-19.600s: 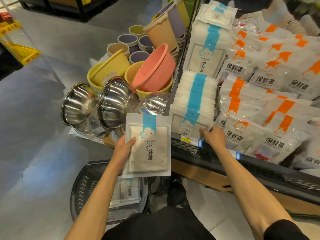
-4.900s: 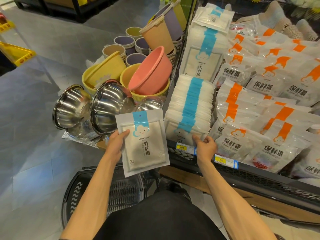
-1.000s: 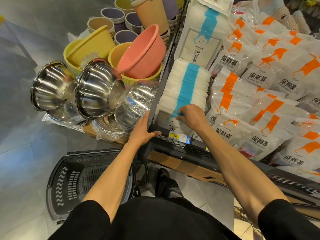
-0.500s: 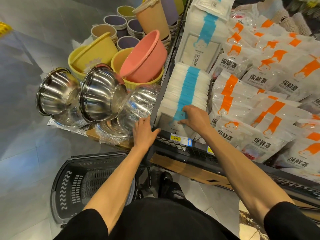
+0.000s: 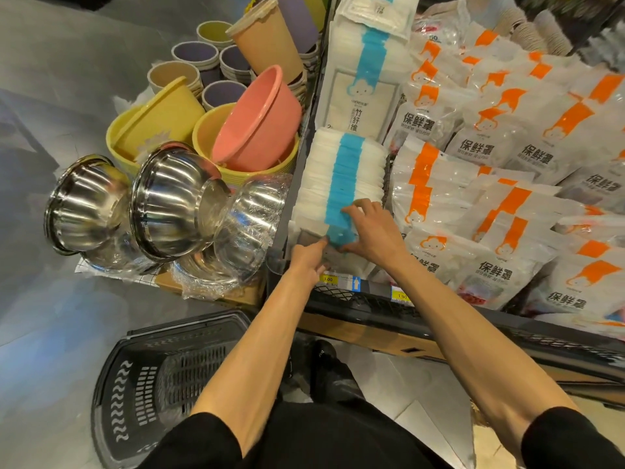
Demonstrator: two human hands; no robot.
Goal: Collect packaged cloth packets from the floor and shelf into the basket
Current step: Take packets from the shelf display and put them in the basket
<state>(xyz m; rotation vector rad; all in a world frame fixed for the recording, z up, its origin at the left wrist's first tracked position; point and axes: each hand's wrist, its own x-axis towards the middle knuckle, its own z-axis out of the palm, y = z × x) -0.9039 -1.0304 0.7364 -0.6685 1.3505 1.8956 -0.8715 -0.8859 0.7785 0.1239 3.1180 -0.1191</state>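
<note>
Bent over the shelf [image 5: 355, 301], with both hands at the near end of the row of cloth packets [image 5: 341, 170]: stood on edge, blue bands in line, wedged tight between the shelf's side wall and the orange-banded bags [image 5: 490, 204]. Right hand [image 5: 368, 231] hooked over the top edges at the front, fingers behind and thumb before, pinching the front packet [image 5: 340, 231], most likely to peel it out of so tight a pack. Left hand [image 5: 309, 262] lower, forefinger stretched against that packet's face, perhaps steadying it or holding the rest back; gripping or merely pressing, impossible to tell. Basket [image 5: 162, 384] parked on the floor just below and to the left, mouth up, handy for a straight drop after the pull. Nothing lifted clear of the row yet.
</note>
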